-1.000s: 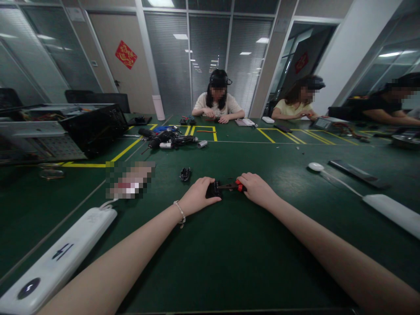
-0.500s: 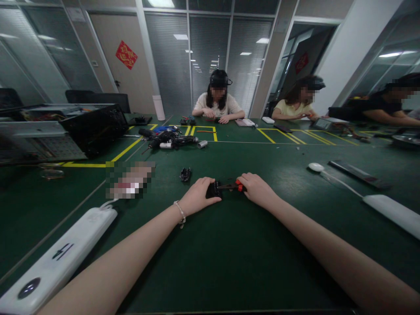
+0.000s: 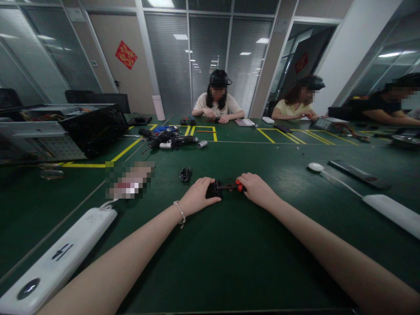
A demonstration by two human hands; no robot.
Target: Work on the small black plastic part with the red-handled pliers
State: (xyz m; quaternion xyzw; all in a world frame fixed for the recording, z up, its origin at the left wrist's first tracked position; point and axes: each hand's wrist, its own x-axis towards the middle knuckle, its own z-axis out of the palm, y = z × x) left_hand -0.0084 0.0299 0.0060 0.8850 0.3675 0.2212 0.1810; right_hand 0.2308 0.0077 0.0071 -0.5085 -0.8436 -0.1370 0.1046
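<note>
On the green table (image 3: 229, 253), my left hand (image 3: 198, 194) grips a small black part (image 3: 215, 190) between thumb and fingers; its exact kind cannot be made out. My right hand (image 3: 257, 188) is closed round the red handles of needle-nose pliers (image 3: 229, 186). The slim dark jaws point left and their tips meet the black part; whether they pinch anything there is too small to tell. Another small black piece with an open, ridged inside (image 3: 185, 174) lies beyond my left hand, touched by neither hand.
At left are a white power bank (image 3: 59, 262), a blurred-out phone-like item (image 3: 133, 180) and an opened computer case (image 3: 65, 131). A heap of cables and tools (image 3: 170, 138) lies ahead. To the right are a white device with a cable (image 3: 390, 210) and a dark flat bar (image 3: 357, 173). Several people sit opposite.
</note>
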